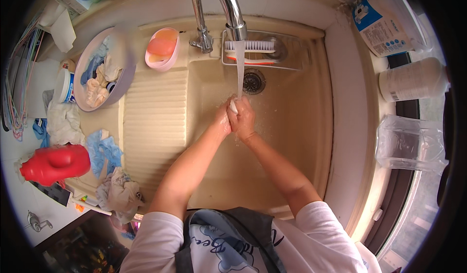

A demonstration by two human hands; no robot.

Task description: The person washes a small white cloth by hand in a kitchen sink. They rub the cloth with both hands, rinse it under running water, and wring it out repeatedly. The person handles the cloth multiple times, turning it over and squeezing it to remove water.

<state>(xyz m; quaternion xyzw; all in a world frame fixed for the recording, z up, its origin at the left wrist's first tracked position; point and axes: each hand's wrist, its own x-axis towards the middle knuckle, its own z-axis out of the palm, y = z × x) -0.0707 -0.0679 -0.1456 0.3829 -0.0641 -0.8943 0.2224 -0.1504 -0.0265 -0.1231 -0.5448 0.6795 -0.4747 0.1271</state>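
Observation:
My left hand [223, 118] and my right hand [244, 116] are pressed together over the beige sink basin [292, 138], wet and with droplets around them. Water [240, 68] runs from the chrome faucet [236, 28] onto them. A small white thing [233, 107] shows at the fingers of my right hand, between the two hands; whether it is cloth or soap cannot be told. The fingers of my left hand are mostly hidden behind the right. Just beyond the hands lies the drain [253, 81].
A wire rack [297, 68] with a white-bristled scrub brush [251, 46] sits behind the drain. Left are a ribbed washboard [155, 119], a pink soap dish [160, 67], a basin of clothes [126, 90] and a red jug [62, 163]. A white bottle [410, 79] stands on the right ledge.

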